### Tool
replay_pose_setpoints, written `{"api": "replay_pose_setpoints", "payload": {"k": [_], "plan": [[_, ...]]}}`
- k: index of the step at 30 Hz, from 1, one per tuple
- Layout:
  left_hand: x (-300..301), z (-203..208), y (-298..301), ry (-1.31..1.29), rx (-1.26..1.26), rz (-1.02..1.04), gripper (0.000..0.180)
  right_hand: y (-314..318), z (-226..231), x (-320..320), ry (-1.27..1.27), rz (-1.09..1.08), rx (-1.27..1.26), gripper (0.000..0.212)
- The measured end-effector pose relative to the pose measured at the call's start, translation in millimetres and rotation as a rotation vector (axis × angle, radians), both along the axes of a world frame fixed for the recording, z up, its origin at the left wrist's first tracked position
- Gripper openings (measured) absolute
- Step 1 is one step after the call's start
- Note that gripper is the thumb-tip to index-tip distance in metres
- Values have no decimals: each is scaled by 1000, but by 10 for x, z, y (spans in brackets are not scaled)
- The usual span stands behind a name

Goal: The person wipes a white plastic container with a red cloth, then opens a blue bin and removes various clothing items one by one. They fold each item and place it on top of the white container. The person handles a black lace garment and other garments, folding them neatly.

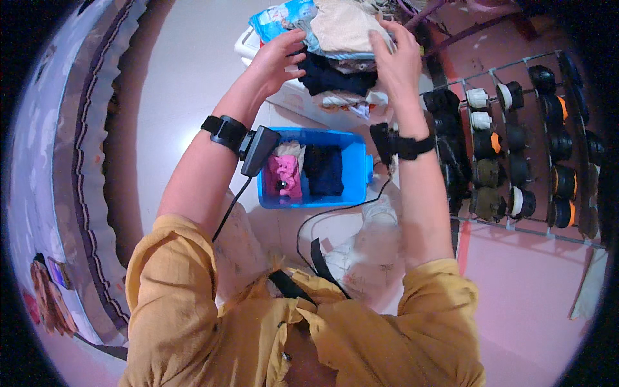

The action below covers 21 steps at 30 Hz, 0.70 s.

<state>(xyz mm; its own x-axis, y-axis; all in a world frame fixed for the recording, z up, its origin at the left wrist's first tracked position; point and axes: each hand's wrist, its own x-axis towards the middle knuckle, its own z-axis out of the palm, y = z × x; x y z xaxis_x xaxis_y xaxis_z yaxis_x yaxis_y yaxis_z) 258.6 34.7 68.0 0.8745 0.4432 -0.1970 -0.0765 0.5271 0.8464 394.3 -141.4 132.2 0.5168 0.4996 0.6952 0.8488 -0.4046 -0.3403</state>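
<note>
At the far side, a pile of folded clothes rests on a white box [284, 98], with a beige folded cloth [342, 27] on top and a black garment [335, 79] below it. My left hand [278, 61] is at the pile's left side, fingers apart, beside a blue-and-white plastic package [284, 18]. On the opposite side, my right hand [398, 61] is against the beige cloth's right edge with its fingers spread. Nearer to me stands a blue plastic bin [353, 171] holding a pink garment [285, 175] and a dark navy garment [324, 171].
A shoe rack [509, 222] with several pairs of shoes stands on the right. To the left is a bed with a frilled cover [84, 161]. Black cables [303, 226] run from my wrist devices past the bin, above my legs.
</note>
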Motion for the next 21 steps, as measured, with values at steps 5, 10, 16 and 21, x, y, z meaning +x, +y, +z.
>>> {"api": "replay_pose_setpoints", "payload": {"k": [5, 10, 16, 21], "plan": [[-75, -294, -217, 65, 65, 30, 38, -481, -425, -538, 448, 210, 111, 22], [-374, -502, -514, 276, 125, -131, 36, -799, -1158, -659, 565, 267, -511, 28], [-656, -556, -573, 468, 96, -216, 41, -1231, -2533, -663, 815, -2, -960, 44], [-758, -545, -511, 461, 118, -177, 41, -1408, -3201, -649, 1190, -253, -848, 76]]}}
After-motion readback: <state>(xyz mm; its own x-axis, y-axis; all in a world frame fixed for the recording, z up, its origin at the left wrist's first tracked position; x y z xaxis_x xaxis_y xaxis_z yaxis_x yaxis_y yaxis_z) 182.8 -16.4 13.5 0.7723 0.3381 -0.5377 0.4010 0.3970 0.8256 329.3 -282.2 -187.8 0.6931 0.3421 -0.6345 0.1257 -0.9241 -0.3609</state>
